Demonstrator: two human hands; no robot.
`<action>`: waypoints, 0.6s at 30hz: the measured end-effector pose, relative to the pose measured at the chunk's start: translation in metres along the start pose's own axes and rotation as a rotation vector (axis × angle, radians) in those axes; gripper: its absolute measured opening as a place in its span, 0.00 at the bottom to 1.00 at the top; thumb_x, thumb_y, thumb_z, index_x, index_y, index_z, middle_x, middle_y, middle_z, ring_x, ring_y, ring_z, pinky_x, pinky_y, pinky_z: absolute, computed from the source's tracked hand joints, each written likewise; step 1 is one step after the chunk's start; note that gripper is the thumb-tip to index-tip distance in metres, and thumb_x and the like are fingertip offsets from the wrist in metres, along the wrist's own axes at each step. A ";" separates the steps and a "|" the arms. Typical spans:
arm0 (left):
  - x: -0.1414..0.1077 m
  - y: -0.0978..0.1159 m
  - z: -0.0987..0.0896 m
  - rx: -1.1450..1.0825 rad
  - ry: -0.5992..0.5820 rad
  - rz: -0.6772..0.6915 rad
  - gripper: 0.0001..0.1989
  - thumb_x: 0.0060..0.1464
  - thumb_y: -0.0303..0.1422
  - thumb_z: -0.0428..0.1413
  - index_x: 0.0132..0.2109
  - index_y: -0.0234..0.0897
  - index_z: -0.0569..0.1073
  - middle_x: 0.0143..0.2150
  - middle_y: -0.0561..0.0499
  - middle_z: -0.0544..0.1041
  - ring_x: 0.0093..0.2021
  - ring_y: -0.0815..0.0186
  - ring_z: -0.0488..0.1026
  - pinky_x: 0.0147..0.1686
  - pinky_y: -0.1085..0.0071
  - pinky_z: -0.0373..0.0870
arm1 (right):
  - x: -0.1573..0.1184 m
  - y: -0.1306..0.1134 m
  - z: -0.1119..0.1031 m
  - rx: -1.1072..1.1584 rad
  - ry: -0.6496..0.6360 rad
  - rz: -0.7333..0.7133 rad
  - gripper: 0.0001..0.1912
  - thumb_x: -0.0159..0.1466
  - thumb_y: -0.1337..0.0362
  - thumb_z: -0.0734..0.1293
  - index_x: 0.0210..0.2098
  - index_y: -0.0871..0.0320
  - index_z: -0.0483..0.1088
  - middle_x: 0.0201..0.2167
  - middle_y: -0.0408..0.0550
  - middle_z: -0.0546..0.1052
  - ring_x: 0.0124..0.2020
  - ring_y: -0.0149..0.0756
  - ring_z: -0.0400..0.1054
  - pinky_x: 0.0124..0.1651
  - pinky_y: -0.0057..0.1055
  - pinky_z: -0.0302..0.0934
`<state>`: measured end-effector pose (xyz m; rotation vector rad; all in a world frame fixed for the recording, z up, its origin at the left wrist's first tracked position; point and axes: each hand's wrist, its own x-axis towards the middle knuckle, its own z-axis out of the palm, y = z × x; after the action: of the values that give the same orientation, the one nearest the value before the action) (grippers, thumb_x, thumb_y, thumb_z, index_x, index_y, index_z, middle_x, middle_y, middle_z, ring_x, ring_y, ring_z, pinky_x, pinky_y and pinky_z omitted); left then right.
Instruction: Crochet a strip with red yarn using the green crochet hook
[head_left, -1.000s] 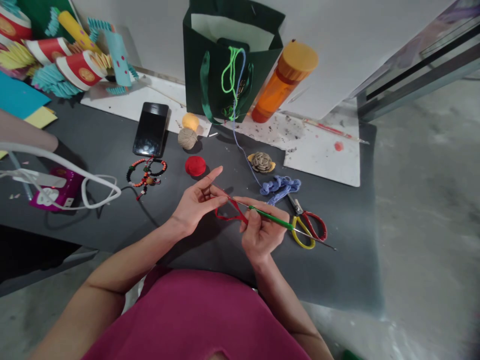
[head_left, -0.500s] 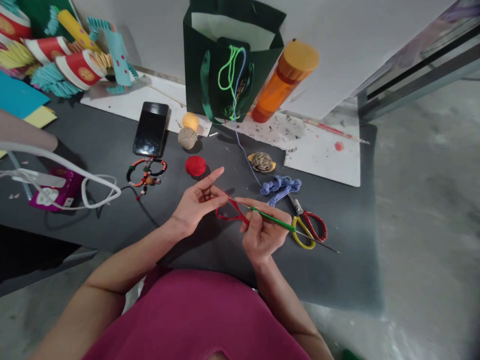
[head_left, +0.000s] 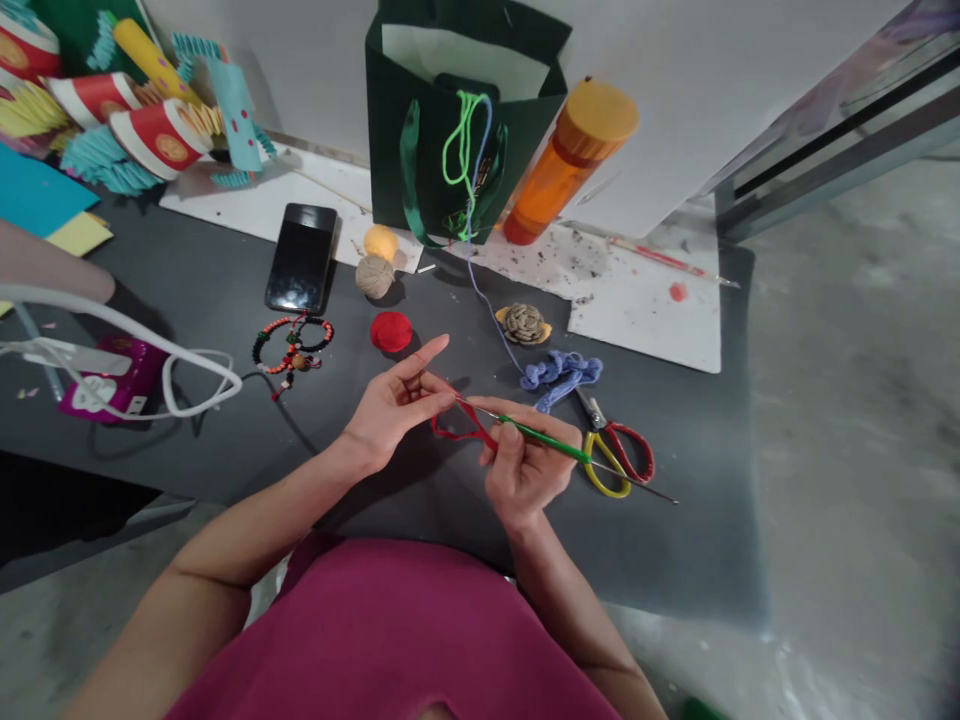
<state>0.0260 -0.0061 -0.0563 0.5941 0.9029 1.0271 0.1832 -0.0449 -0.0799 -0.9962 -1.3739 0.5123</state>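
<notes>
I am seeing 2 hands working above a dark tabletop (head_left: 690, 540). Left hand (head_left: 382, 418): is pinching red yarn (head_left: 459, 435) at the thumb tip, with 1 finger extending outward. Right hand (head_left: 531, 468): is gripping 1 green-handled crochet hook (head_left: 551, 439), whose tip is meeting the yarn at the left thumb. Red yarn: is looping between both hands. Beyond the left hand: 1 red ball (head_left: 391, 332) is sitting near, while 1 tan ball (head_left: 374, 277) and 1 yellow ball (head_left: 381, 243) are lying farther out, close together. Beyond the right hand: 1 blue crocheted piece (head_left: 561, 373) is resting near 1 grey flower (head_left: 523, 325). Right of the right hand: scissors (head_left: 598, 430) are lying beneath the hook's rear shaft. Left of the left hand: beaded jewellery (head_left: 292, 345) is lying below 1 black phone (head_left: 302, 258).
</notes>
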 end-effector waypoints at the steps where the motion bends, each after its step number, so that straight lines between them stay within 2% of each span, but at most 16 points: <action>1: 0.000 0.000 0.000 0.003 0.002 0.000 0.34 0.45 0.30 0.73 0.61 0.43 0.78 0.29 0.57 0.79 0.31 0.74 0.72 0.36 0.75 0.68 | 0.000 0.000 0.000 0.002 -0.008 0.002 0.03 0.73 0.67 0.63 0.45 0.52 0.65 0.42 0.45 0.86 0.13 0.21 0.60 0.22 0.26 0.67; 5: 0.000 0.000 0.000 0.005 0.005 0.001 0.34 0.45 0.30 0.73 0.61 0.44 0.78 0.30 0.57 0.79 0.31 0.73 0.71 0.36 0.75 0.69 | 0.000 0.001 -0.001 -0.020 -0.038 0.012 0.05 0.73 0.69 0.63 0.45 0.52 0.65 0.42 0.45 0.86 0.13 0.22 0.60 0.23 0.27 0.68; 11: -0.001 0.001 0.001 0.002 0.008 -0.001 0.33 0.45 0.29 0.73 0.60 0.43 0.79 0.29 0.57 0.78 0.30 0.74 0.71 0.36 0.75 0.68 | 0.000 0.001 -0.001 0.034 -0.008 -0.001 0.08 0.72 0.72 0.64 0.46 0.52 0.66 0.43 0.45 0.86 0.14 0.21 0.61 0.18 0.23 0.60; 18: -0.001 0.001 0.001 0.010 0.016 -0.003 0.33 0.44 0.30 0.73 0.60 0.43 0.79 0.29 0.57 0.78 0.30 0.74 0.71 0.35 0.75 0.68 | 0.000 0.002 -0.003 0.029 -0.027 0.003 0.10 0.71 0.73 0.64 0.46 0.51 0.67 0.44 0.42 0.86 0.13 0.21 0.61 0.22 0.25 0.66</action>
<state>0.0258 -0.0066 -0.0543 0.5930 0.9230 1.0264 0.1863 -0.0446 -0.0813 -0.9715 -1.3855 0.5481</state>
